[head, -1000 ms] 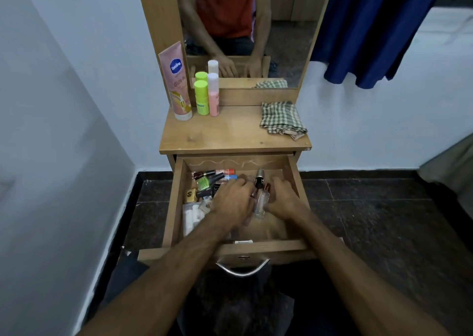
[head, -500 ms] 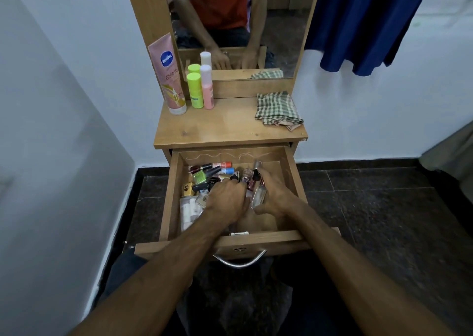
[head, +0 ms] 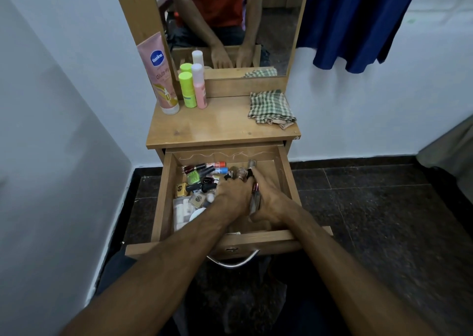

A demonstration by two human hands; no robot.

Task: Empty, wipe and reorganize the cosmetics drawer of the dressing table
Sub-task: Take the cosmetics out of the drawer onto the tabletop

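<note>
Wooden drawer [head: 286, 171] stands pulled out below the tabletop [head: 220, 128], its floor crowded with small bottles [head: 202, 179], mostly toward its left wall. Emptying looks barely begun. To do it well, I would scoop a modest handful, keep it cupped, and set it upright on the tabletop, clear of the checked cloth [head: 271, 107] needed for wiping. Both forearms reach in over the drawer's front edge. Left hand [head: 234, 197] lies palm down near the drawer's middle, fingers curled over bottles. Right hand [head: 271, 200] presses in beside it, a slim bottle [head: 255, 200] wedged between the two; which hand actually grips it I cannot tell.
</note>
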